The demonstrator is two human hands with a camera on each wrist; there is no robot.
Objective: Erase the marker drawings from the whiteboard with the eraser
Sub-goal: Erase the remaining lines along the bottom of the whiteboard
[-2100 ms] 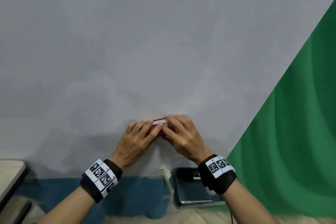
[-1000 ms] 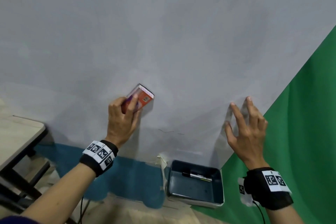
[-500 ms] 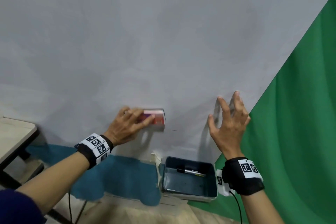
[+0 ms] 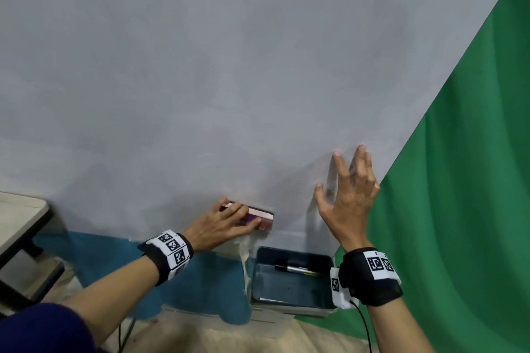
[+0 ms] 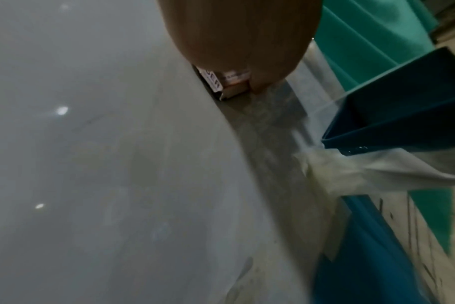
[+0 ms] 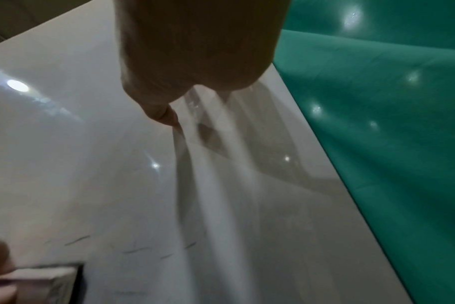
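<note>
Left hand [image 4: 226,223] pressed flat on eraser [image 4: 258,216], fingers laid over its back, thumb side below; eraser held against board [image 4: 229,80] near the lower edge. In left wrist view, eraser [image 5: 225,82] seen edge-on under the fingers, its dark pad on the board [image 5: 91,164].

Right hand [image 4: 348,198] spread wide, fingers straight, holding nothing, raised close to the board's right part beside the green cloth [image 4: 459,180]; thumb tip at the surface in right wrist view, though contact hard to tell. Right hand [image 6: 195,51] there mostly palm and one finger, shadows streaking the board [image 6: 91,144].

Faint short marker strokes [image 6: 133,250] left on the board just right of the eraser [image 6: 44,281], between the two hands.

Below the board, blue tray [image 4: 292,281] with a marker [image 4: 295,269] lying across its far part. Tape [image 4: 243,249] hanging at the board's lower edge, just left of the tray. Blue strip [image 4: 100,252] under the board to the left. Desk [image 4: 20,215] corner at far left. Black bands with printed tags on both wrists.
</note>
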